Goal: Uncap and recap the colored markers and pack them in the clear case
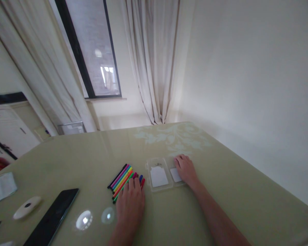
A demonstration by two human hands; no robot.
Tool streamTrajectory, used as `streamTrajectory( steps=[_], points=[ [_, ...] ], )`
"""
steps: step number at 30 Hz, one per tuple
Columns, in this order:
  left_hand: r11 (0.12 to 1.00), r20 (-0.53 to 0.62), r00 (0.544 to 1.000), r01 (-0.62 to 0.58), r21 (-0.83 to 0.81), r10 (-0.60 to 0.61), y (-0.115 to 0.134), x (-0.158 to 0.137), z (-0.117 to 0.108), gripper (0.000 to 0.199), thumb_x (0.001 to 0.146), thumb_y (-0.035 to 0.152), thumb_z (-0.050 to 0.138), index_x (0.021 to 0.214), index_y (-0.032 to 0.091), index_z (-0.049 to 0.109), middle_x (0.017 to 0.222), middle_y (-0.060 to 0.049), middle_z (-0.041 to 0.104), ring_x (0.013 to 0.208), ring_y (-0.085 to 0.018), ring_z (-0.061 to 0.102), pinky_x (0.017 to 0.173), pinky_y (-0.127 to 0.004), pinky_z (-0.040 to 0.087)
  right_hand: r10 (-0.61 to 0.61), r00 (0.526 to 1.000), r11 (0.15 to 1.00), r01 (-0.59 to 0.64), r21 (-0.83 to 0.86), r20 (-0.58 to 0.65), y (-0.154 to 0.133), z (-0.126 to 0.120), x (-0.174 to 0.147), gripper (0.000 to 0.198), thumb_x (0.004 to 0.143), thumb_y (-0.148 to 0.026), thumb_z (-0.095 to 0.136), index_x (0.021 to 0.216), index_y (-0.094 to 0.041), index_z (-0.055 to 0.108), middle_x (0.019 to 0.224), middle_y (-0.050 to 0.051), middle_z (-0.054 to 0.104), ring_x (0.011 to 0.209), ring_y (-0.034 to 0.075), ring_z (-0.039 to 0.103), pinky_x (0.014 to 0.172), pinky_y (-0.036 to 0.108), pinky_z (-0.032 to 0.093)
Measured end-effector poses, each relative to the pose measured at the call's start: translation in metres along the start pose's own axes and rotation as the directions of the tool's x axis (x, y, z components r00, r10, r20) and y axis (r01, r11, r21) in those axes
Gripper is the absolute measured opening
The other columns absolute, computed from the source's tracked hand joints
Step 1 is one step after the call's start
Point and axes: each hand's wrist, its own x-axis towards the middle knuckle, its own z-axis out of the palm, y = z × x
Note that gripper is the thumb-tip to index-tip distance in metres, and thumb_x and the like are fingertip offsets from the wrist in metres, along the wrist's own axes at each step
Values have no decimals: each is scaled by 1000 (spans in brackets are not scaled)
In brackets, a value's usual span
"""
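A row of colored markers (pixel 122 179) lies side by side on the table, with black, purple, blue, yellow, orange and green ones showing. Over the right part of the row rests my left hand (pixel 130 201), its fingers stretched out and touching the markers; it hides some of them. To the right, a clear plastic case (pixel 149 171) lies spread flat, with white paper pieces (pixel 158 177) in its two halves. My right hand (pixel 186 171) covers much of the case's right half, its fingers bent over the far right part. The undersides of those fingers are hidden.
A black phone or tablet (pixel 53 218) lies left of my left hand. Farther left are a white oval object (pixel 27 207) and a pale folded cloth or paper packet (pixel 2 188). A wall (pixel 259 102) runs along the table's right edge; curtains (pixel 154 61) hang beyond.
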Motion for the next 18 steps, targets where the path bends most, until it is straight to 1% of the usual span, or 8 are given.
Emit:
streamTrajectory(
  steps=[4,6,8,10,12,14,15,18],
  points=[
    [1000,6,1000,-9,24,9,-3,3,-6,32,101,13,45,125,18,67,113,-11,69,102,-25,67,82,-37,55,25,1000,999,-25,-28,-6,-2,0,-2,28,101,-31,48,115,-20,70,117,13,69,110,30,58,91,39,41],
    [999,-19,1000,6,35,-6,-5,4,-7,32,101,13,45,123,17,68,114,-12,69,104,-27,67,82,-39,55,45,999,997,-46,-61,-3,-3,-1,-3,27,101,-31,50,116,-19,69,118,14,69,111,31,58,91,40,41],
    [1000,-56,998,-22,0,22,-4,4,-5,29,102,18,47,119,17,70,118,-13,69,108,-29,65,87,-42,55,62,998,993,-62,-97,1,-4,-4,-4,26,100,-32,51,114,-18,69,117,14,69,111,32,58,90,41,41],
    [985,-107,984,-152,-88,142,1,2,-2,29,102,25,50,123,19,68,126,-12,68,116,-29,63,96,-44,53,73,997,989,-72,-130,5,-6,-7,-4,25,100,-31,52,111,-18,70,116,15,69,110,32,58,89,40,41],
    [926,-156,939,-332,-178,307,8,0,5,35,101,31,54,134,24,62,138,-9,64,125,-28,59,104,-44,50,89,996,984,-87,-156,10,-7,-10,-4,25,99,-32,53,111,-18,70,115,15,70,109,32,58,88,40,41],
    [864,-168,893,-448,-231,418,16,-4,12,41,99,30,57,140,27,57,145,-7,61,131,-26,56,107,-43,48,103,995,981,-99,-167,17,-7,-13,-3,25,99,-32,54,113,-18,70,116,14,70,108,31,58,88,39,41],
    [850,-157,885,-465,-248,439,19,-5,15,40,99,28,58,139,27,58,145,-6,61,132,-26,56,108,-43,48,106,994,981,-101,-164,23,-7,-14,-3,25,99,-32,54,113,-18,70,116,14,70,107,31,58,88,39,41],
    [854,-112,897,-441,-275,428,24,-5,18,32,98,21,59,129,27,64,136,-5,67,128,-26,59,107,-45,50,93,995,987,-86,-134,44,-4,-15,-1,22,99,-32,55,108,-19,70,112,12,71,104,29,58,88,38,40]
  ],
)
